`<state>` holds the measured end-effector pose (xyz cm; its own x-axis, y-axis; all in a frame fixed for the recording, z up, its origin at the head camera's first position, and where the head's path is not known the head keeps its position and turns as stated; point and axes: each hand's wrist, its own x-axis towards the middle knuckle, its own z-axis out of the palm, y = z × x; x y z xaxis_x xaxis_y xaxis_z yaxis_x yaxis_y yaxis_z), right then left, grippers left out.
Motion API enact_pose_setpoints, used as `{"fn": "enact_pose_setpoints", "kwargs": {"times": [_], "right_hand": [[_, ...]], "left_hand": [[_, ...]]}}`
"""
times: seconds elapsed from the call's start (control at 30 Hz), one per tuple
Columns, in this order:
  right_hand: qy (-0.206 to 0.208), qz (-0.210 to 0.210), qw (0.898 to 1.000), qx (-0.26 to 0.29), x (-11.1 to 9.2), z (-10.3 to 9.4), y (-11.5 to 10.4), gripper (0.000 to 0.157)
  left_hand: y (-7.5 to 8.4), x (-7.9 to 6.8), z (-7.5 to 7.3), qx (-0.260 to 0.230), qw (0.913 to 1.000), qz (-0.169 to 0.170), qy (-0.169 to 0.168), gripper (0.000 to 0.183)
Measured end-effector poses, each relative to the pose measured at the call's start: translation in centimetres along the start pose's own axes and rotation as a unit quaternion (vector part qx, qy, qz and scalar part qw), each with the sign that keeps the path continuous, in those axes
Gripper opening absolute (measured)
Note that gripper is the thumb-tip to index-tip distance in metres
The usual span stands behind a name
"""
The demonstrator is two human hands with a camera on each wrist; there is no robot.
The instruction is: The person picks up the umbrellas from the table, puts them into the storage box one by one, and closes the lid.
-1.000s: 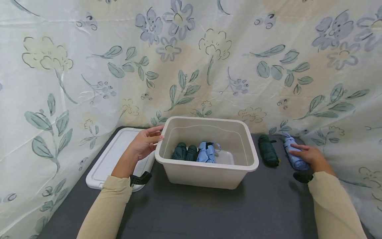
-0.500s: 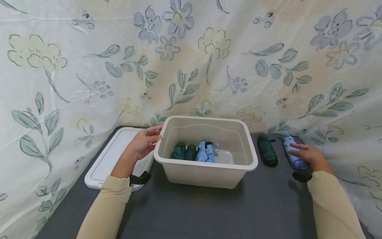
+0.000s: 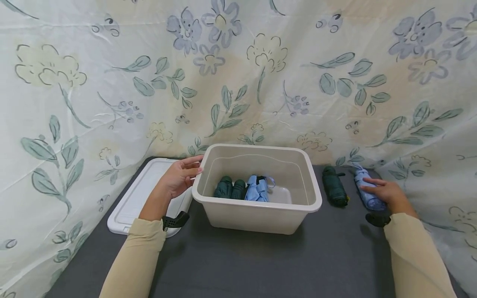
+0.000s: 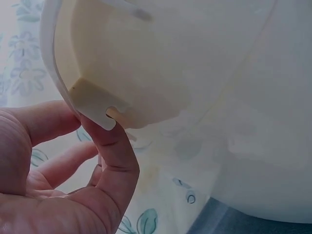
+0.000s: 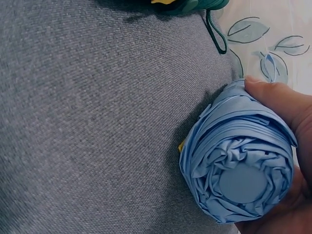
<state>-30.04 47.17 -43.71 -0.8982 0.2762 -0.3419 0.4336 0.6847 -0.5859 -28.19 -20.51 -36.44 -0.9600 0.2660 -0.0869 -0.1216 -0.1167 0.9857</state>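
One umbrella [image 5: 234,163] is light blue, the next umbrella [image 3: 334,187] dark green, the box [image 3: 255,215] beige, the curtain [image 3: 298,49] flowered.

Light in here's pretty soft and even tbh, bright on the floral curtain [image 3: 223,103] in the head view, slight sheen on its folds, just fuzzy shadows under the beige bin [image 3: 257,217] on the dark table [image 3: 238,265]. Sides look a bit stretched. Left wrist view is way murkier: hazy, low contrast, palest up in the top left. Right wrist one's dimmish and cool-toned, but the table's weave looks crisp, with a shadow hugging the blue bundle [image 5: 239,170].
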Motion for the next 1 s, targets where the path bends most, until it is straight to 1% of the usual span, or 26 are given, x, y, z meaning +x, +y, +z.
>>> {"fn": "enact_pose_setpoints", "kwargs": {"times": [0.27,0.43,0.6,0.73,0.83,1.0], "right_hand": [[0.000,-0.002,1.000,-0.016,-0.28,0.00,-0.20,0.084],[0.003,-0.005,1.000,-0.025,-0.20,-0.15,-0.18,0.086],[0.000,0.009,1.000,-0.024,-0.10,0.04,-0.41,0.088],[0.004,-0.003,0.999,-0.043,-0.26,0.08,-0.78,0.085],[0.003,-0.011,0.999,-0.044,-0.42,-0.01,-0.96,0.084],[0.000,-0.004,0.999,-0.051,-0.52,-0.16,-0.94,0.085]], "left_hand": [[-0.14,-0.06,0.00,-0.010,0.9999,-0.004,-0.001,0.059],[-0.23,-0.15,0.18,-0.011,0.9999,-0.004,0.003,0.059],[-0.11,-0.21,0.17,-0.007,1.0000,0.000,0.002,0.059],[0.15,-0.20,0.07,-0.003,1.0000,0.000,0.002,0.059],[0.25,-0.19,0.06,-0.006,1.0000,-0.001,0.002,0.058],[0.21,0.04,0.09,-0.015,0.9999,-0.003,-0.006,0.059]]}}
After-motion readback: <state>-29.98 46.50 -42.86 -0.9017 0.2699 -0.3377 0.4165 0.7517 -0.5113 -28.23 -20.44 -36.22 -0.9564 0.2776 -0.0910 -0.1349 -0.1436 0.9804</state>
